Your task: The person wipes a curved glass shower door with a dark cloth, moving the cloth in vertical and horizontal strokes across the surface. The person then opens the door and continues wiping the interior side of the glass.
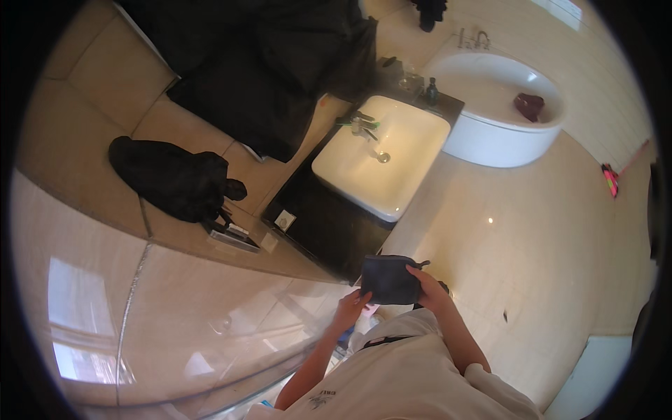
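Between my two hands is a flat, dark grey folded cloth (391, 279), with a small loop-like tab sticking out at its upper right corner. My left hand (353, 308) grips its lower left corner. On the right edge, my right hand (429, 287) holds it with the thumb laid on top. The cloth is in front of my waist, by the near end of a black countertop (336, 239). Set on that counter is a white rectangular basin (404, 173) with a metal faucet (362, 125). The fingers beneath the cloth are hidden.
A dark bottle (431, 92) stands behind the basin. Beyond is a white bathtub (504, 139) with a dark red item (529, 107) in it. Black fabric (252, 79) covers something on the wall; a black bundle (168, 176) hangs left. A pink-handled brush or broom (610, 180) leans right.
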